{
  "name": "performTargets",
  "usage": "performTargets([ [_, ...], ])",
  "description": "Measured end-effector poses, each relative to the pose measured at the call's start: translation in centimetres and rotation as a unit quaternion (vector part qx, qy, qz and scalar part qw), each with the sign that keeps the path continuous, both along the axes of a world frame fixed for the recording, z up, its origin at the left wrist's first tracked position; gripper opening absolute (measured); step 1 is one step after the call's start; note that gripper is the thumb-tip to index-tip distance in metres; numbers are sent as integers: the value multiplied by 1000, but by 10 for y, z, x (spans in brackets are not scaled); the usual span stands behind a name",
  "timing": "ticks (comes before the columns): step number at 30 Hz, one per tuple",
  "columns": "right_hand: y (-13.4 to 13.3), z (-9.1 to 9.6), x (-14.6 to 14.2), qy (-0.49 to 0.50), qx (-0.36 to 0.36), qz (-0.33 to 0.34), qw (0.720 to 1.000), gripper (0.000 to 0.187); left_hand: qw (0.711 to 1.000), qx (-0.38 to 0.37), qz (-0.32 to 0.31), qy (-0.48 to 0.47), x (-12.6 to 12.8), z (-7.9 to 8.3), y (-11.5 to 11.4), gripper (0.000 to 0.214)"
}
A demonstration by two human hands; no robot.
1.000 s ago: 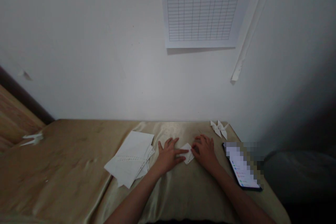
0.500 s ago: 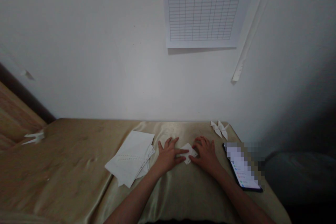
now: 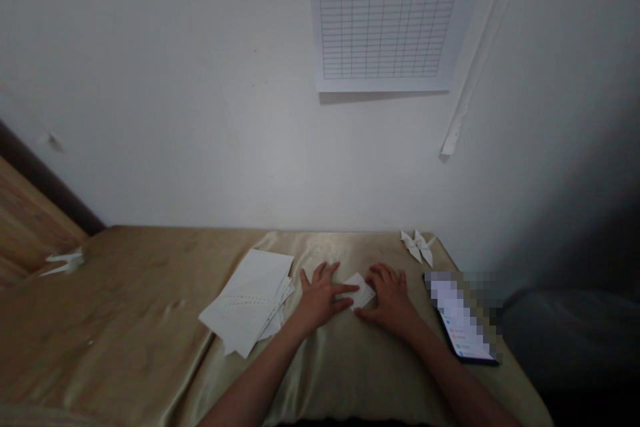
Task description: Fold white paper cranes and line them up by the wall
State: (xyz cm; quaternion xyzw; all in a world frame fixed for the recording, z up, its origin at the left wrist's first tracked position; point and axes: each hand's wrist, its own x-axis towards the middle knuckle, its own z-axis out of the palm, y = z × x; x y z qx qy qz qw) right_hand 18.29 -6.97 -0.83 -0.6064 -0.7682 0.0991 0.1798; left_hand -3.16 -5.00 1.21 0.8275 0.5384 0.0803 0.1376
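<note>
A small white piece of folded paper [image 3: 361, 294] lies on the cloth between my two hands. My left hand [image 3: 320, 297] has its fingers spread, with the index finger stretched flat over the paper and the thumb at its lower left edge. From the other side, my right hand [image 3: 391, 293] curls over the paper's right part. Its index finger is at the upper right edge and its thumb tip at the lower corner. Part of the paper is hidden under the fingers.
A stack of white paper sheets [image 3: 250, 287] lies left of my hands. To the right is a phone [image 3: 465, 327], with folded paper cranes [image 3: 417, 247] behind it. Another white folded piece [image 3: 67, 261] sits far left. A wall with a printed table sheet [image 3: 385, 27] rises behind.
My right thumb has slid slightly down and left, to the paper's lower corner. The paper's lower tip no longer sticks out as far. My left hand stays in place.
</note>
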Motion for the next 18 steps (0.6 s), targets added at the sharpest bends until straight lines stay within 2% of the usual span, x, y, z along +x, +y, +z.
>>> performTargets([
  [2,3,-1,3,14,2,2,1000,57,1000,3,1,-3,0,-1,0,41],
  [6,10,-5,5,40,20,-19,999,26,1000,2,-1,-7,-1,-3,1,41],
  [8,13,-8,5,38,30,-29,998,20,1000,-1,-2,-7,-1,-3,1,41],
  [13,15,-10,3,18,49,-25,998,18,1000,3,-1,-7,-1,-6,2,41],
  [18,11,-5,3,18,32,-18,999,31,1000,11,-4,-5,-1,-8,2,41],
])
